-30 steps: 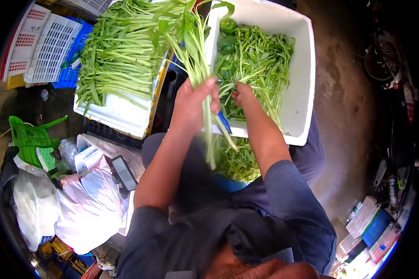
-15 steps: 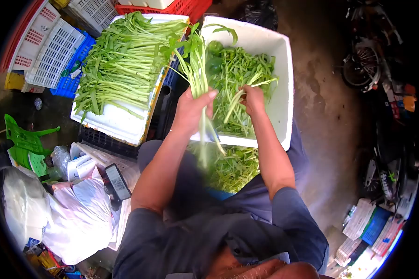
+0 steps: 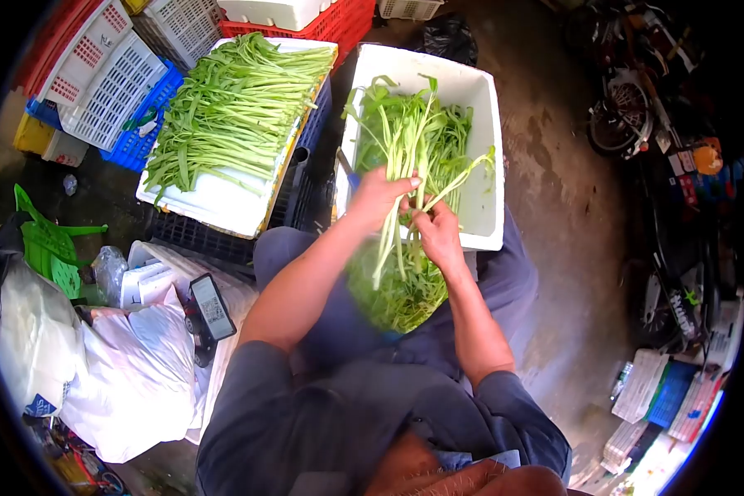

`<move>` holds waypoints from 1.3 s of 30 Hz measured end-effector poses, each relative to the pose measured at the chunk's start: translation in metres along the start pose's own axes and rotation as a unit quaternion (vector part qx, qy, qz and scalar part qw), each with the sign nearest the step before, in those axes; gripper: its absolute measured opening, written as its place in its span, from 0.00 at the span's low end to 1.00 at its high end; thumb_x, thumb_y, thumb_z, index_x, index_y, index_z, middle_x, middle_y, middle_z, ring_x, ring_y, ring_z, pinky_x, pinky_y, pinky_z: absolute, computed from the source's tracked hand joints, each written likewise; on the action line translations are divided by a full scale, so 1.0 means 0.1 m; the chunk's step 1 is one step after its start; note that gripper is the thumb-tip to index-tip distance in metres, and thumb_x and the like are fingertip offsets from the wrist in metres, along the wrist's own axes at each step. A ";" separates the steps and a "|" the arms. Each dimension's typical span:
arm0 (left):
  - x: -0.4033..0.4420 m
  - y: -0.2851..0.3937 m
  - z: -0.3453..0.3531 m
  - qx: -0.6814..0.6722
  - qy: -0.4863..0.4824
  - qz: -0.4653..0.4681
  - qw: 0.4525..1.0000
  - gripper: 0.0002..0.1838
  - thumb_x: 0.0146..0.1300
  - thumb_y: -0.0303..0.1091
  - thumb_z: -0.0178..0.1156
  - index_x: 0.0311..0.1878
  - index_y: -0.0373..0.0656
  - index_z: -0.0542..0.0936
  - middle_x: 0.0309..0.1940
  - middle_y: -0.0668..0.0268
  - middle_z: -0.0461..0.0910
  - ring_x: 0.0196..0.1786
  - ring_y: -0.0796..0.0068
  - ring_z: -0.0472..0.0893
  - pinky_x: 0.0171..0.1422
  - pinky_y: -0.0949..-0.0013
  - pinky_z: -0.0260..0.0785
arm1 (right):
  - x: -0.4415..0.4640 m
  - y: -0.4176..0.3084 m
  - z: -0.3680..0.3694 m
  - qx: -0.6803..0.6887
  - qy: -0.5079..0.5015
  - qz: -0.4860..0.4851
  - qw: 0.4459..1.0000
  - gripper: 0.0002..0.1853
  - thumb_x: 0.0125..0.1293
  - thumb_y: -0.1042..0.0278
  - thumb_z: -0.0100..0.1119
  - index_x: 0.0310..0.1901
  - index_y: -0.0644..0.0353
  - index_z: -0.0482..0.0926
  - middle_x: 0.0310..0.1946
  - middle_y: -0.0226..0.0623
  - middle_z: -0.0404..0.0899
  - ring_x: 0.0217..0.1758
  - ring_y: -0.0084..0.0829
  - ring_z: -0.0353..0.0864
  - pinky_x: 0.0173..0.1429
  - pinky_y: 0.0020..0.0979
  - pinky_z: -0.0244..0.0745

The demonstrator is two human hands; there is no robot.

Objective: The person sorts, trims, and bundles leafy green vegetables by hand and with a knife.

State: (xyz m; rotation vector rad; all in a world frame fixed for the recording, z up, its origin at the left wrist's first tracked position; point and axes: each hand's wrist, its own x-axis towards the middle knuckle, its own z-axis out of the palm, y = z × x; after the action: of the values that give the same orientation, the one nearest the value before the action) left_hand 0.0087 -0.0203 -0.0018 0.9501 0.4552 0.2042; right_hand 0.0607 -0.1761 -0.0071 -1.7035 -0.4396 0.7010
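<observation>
My left hand (image 3: 380,198) is closed round a bunch of long green stems (image 3: 401,153), held over the near part of a white foam box (image 3: 486,198). Close beside it, my right hand (image 3: 438,234) pinches a stem (image 3: 463,180) that leans up to the right. A blue-handled tool (image 3: 349,171) shows by the left hand; what holds it is unclear. More greens (image 3: 450,136) lie in the box, and leafy pieces (image 3: 405,298) sit below, between my legs. On a white foam lid (image 3: 252,213) at the left, stalks (image 3: 231,116) lie in a layer.
Plastic baskets (image 3: 112,74) stand at the upper left, with a red crate (image 3: 347,29) behind the lid. White bags (image 3: 132,372), a phone (image 3: 212,306) and a green chair (image 3: 50,240) are at the left. A motorbike (image 3: 628,116) stands at the right.
My left hand has moved right with its bunch, over the box. My right hand has come up from the greens with a stem and drawn down beside the left. The view has shifted.
</observation>
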 end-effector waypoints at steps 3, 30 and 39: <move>-0.03 -0.06 -0.04 0.023 -0.021 -0.011 0.999 0.13 0.64 0.27 0.68 0.50 0.36 0.81 0.36 0.64 0.85 0.29 0.79 0.81 0.29 0.75 0.73 | -0.12 -0.12 0.01 -0.019 -0.018 0.008 1.000 0.13 0.68 0.75 0.54 0.52 0.63 0.81 0.38 0.30 0.82 0.37 0.20 0.78 0.44 0.24 0.72; -0.03 -0.04 0.07 0.021 -0.041 -0.067 0.997 0.08 0.64 0.26 0.65 0.43 0.33 0.78 0.26 0.63 0.78 0.23 0.74 0.78 0.27 0.67 0.75 | -0.20 0.10 -0.08 0.244 0.135 -0.077 0.957 0.06 0.76 0.69 0.55 0.45 0.62 0.76 0.41 0.35 0.84 0.43 0.22 0.77 0.55 0.26 0.70; 0.10 0.02 -0.17 -0.027 0.003 -0.048 0.998 0.09 0.63 0.28 0.67 0.44 0.38 0.80 0.30 0.67 0.80 0.26 0.77 0.78 0.29 0.67 0.76 | -0.96 0.27 -0.40 0.025 -0.106 -0.037 0.993 0.09 0.78 0.67 0.53 0.47 0.65 0.76 0.34 0.34 0.83 0.40 0.22 0.79 0.49 0.28 0.74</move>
State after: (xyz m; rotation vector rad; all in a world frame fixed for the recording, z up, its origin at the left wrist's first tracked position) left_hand 0.0098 -0.0027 -0.0112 0.8722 0.4964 0.1319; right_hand 0.0138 -0.2727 -0.0072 -1.5640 -0.6255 0.8345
